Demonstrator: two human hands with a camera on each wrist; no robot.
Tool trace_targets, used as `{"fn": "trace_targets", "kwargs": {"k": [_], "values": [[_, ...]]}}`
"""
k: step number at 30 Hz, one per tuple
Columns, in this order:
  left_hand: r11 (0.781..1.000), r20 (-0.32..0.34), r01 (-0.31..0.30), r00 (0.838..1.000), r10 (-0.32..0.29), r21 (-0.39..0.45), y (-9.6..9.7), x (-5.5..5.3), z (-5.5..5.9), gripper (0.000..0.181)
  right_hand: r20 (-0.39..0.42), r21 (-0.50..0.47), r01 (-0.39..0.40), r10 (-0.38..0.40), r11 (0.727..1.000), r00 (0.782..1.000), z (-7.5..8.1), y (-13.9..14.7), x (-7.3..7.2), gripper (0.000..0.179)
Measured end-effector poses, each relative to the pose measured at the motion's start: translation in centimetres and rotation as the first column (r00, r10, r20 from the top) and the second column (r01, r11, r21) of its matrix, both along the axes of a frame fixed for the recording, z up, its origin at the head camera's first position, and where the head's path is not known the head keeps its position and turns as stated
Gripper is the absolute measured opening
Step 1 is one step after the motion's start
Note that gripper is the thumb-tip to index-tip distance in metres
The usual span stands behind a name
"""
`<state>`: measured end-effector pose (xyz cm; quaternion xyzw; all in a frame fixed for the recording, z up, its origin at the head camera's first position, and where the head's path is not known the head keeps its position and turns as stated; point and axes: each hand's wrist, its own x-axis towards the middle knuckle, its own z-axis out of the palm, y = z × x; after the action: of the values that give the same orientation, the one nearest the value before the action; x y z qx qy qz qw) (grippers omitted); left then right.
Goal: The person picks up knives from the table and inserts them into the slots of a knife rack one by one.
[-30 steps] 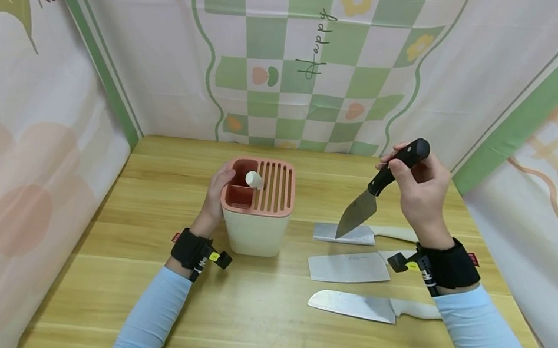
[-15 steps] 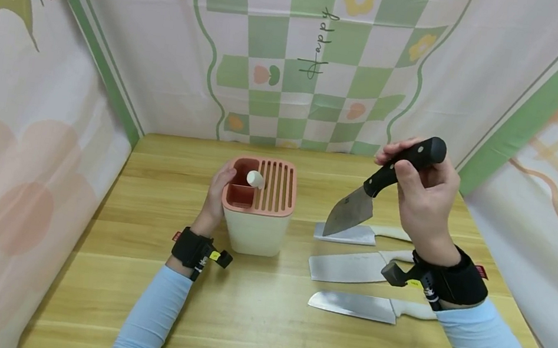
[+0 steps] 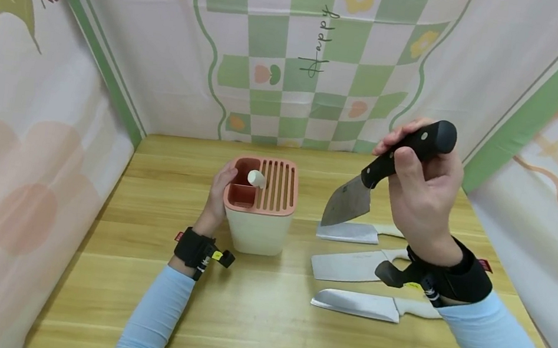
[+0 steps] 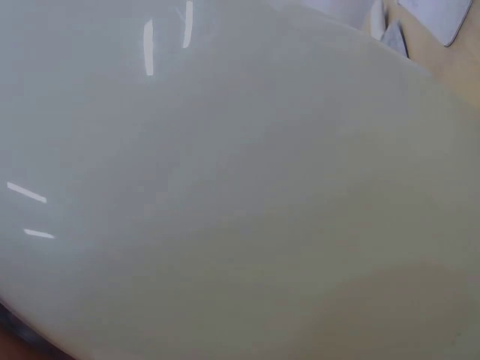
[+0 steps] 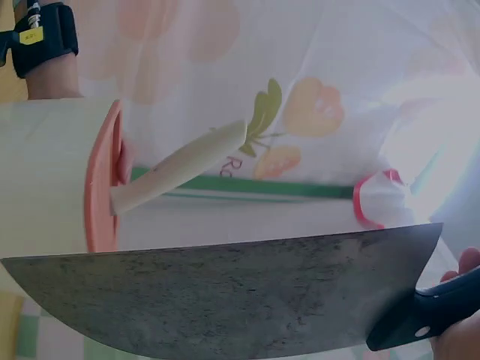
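Observation:
My right hand [image 3: 429,189] grips the black handle of a kitchen knife [image 3: 349,201], its broad blade slanting down to the left. In the head view the blade tip overlaps a white-handled cleaver [image 3: 348,232]; in the right wrist view the blade spans the lower part, apart from the holder. My left hand [image 3: 216,195] holds the left side of a cream knife holder [image 3: 257,233] with a pink slotted lid [image 3: 288,190], fingers at the rim. A white handle [image 3: 256,178] sticks up from the lid; what it belongs to is hidden. The holder's wall fills most of the left wrist view.
Below the cleaver lie a wider white-handled cleaver [image 3: 349,265] and a white-handled chef's knife [image 3: 357,304], blades pointing left, on the wooden table [image 3: 256,337]. Patterned cloth [image 3: 319,78] hangs behind the table and along both sides.
My right hand has risen slightly and moved right, nearer the camera, while the black-handled knife's tip has swung left and a little up. My left hand and the knife holder have not visibly moved.

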<state>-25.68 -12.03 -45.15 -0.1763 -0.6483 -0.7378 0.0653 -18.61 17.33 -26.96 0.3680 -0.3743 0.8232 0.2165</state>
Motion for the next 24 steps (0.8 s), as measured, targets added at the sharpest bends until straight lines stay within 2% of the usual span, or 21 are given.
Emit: {"fn": "trace_targets", "kwargs": {"k": [4, 8, 12, 15, 19, 24], "values": [[1.0, 0.002, -0.015, 1.0, 0.015, 0.0, -0.3, 0.1, 0.1, 0.061, -0.039, -0.018, 0.049, -0.049, 0.999, 0.998, 1.2, -1.9, 0.2, 0.042], [1.0, 0.003, -0.025, 1.0, 0.025, -0.002, -0.7, 0.2, 0.2, 0.062, -0.097, 0.01, 0.133, -0.132, 0.991, 0.987, 2.2, -3.9, 0.1, 0.047], [1.0, 0.004, -0.03, 1.0, 0.03, 0.003, -1.0, 0.3, 0.1, 0.062, -0.181, 0.067, 0.262, -0.247, 0.963, 0.952, 2.9, -5.8, -0.3, 0.054], [1.0, -0.002, -0.029, 1.0, 0.029, 0.008, -1.1, 0.4, 0.1, 0.061, -0.232, 0.103, 0.335, -0.305, 0.936, 0.924, 3.1, -6.9, -0.6, 0.06], [1.0, -0.017, -0.007, 1.0, 0.007, 0.024, -1.0, 0.4, 0.2, 0.059, -0.252, 0.127, 0.352, -0.313, 0.927, 0.916, 3.2, -8.0, -0.8, 0.062], [0.998, -0.029, 0.029, 0.999, -0.027, 0.061, -0.6, 0.4, 0.4, 0.059, -0.272, 0.143, 0.329, -0.282, 0.934, 0.92, 3.0, -8.9, -0.9, 0.064]]}}
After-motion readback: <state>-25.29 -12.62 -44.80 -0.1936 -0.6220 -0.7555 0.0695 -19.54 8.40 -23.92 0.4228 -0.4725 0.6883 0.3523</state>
